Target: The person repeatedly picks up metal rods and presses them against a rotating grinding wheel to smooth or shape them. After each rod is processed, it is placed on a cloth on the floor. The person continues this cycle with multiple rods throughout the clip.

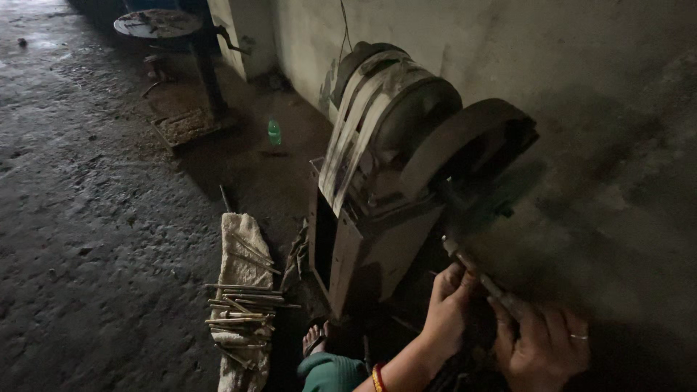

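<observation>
1. Two hands on one thin metal rod [475,272]: left hand [449,305] pinching it near the middle with curled fingers, right hand [543,341] wrapped closed around the lower end, ring on one finger.
2. Rod's long axis slanting from lower right, inside the right fist, up and left toward the shrouded wheel [465,141] of the grinding machine [377,218]; tip just under the wheel guard, contact too dark to tell.
3. Left hand nearer the tip, right hand behind it at the tail; red and yellow bangle [377,377] on the left wrist.
4. Below the hands, a teal-clad knee [330,372] and a bare foot [314,338] close to the machine's base.
5. Left of the foot, a pale cloth [243,254] on the floor with a loose heap of similar rods [243,308] across it, well apart from the hands.
6. Flat belts [359,123] over the machine's pulley, between hands and wall [581,72].
7. Farther off, a green bottle [274,132] on the dirt floor, then a round-topped stand [160,25] at the back.
</observation>
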